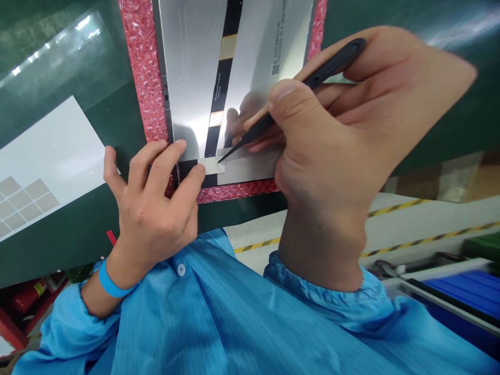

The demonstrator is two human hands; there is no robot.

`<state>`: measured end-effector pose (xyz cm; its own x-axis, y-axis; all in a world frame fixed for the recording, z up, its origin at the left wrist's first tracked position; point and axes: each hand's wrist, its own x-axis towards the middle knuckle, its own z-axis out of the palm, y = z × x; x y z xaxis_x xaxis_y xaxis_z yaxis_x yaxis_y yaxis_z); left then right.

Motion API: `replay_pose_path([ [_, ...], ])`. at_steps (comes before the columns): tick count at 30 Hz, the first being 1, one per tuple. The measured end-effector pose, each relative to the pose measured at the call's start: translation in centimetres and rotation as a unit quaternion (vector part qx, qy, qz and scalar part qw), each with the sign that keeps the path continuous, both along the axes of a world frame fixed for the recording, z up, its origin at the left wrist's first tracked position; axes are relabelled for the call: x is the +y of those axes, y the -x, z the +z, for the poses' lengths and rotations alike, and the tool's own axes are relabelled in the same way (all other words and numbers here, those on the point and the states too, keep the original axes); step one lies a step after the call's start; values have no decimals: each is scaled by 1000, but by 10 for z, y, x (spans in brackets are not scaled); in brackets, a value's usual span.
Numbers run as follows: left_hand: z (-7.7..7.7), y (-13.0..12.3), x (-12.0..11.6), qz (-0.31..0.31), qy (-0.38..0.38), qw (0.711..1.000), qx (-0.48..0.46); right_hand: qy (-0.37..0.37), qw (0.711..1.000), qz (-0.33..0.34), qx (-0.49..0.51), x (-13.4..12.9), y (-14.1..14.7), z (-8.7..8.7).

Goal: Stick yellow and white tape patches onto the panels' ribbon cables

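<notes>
A flat silver panel (191, 67), apparently the back of a display, lies on pink bubble wrap (142, 67). Down its middle runs a black flex strip (222, 86) with pale gold patches. My right hand (328, 130) grips black tweezers (269, 120), whose tip touches a small whitish sticker (211, 165) at the strip's lower end. On the panel's lower left corner rests my left hand (156, 192), its fingers spread, the index fingertip at the sticker's left end. Beside the sticker, a greyish strip covers part of the panel's lower edge.
A white sheet (58, 151) with greyish square stickers lies at left on the dark green table mat (97, 208). Clear plastic (70, 57) lies behind it. Beyond the table's near edge are a floor with yellow-black tape (258, 245) and a blue bin (464, 297).
</notes>
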<state>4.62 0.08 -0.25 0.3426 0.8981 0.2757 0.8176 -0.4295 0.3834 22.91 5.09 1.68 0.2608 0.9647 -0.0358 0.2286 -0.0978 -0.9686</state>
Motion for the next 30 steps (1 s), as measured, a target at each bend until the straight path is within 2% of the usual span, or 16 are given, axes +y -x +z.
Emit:
replay_pose_path([
  [5,-2,-1,0,-2,-15,1000,3,-30,999,-24,-36,-1,1,-4],
  [13,-1,-1,-1,-17,-4,999,28,-117,986,-109,41,7,5,-16],
  [17,3,-5,-1,-49,35,995,83,-122,983,-121,69,11,5,-15],
  [20,5,-9,-2,-56,44,991,109,-106,985,-121,55,11,4,-15],
  [22,5,-10,-5,-42,38,992,112,-94,988,-121,28,10,4,-17],
  [26,-3,-8,-10,30,9,995,96,-85,988,-130,-12,8,3,-24],
  [30,-5,-7,-13,54,-14,992,109,-80,986,-141,28,5,-1,-23],
])
